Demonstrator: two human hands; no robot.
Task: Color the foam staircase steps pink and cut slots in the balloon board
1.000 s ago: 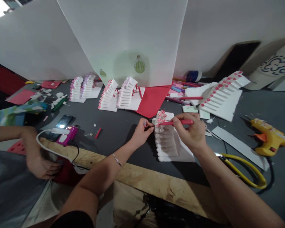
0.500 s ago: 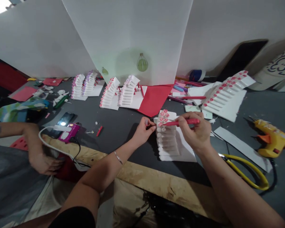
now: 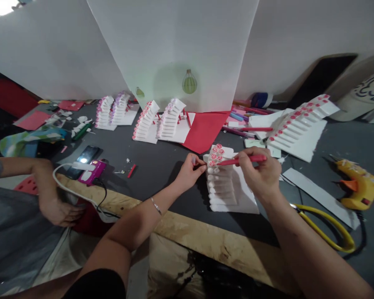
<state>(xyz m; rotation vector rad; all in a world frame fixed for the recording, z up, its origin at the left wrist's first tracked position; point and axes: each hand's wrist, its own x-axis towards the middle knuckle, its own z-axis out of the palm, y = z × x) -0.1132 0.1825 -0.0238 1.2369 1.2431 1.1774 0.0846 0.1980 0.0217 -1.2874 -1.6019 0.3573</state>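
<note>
In my right hand [image 3: 262, 172] is a red marker pen [image 3: 242, 160], its tip at the upper rows of a white stepped paper piece [image 3: 221, 191]. Red swirls mark the rounded ends in those upper rows; the lower ends are plain white. A flat white card lies under the piece. My left hand [image 3: 190, 172] is pinched at the piece's upper left edge, and whatever its fingers hold is too small to make out.
Similar stepped pieces with pink, red and purple ends [image 3: 146, 120] stand at the back. A yellow glue gun [image 3: 361, 182] and yellow-handled tool [image 3: 328, 224] lie right. On the left are a lit phone [image 3: 86, 155], a magenta power adapter [image 3: 92, 172] and another person's hand [image 3: 60, 209].
The whole view has shifted slightly, with things appearing a little further right. Both hands keep nearly the same place at the piece, and the marker tip stays by the same row.
</note>
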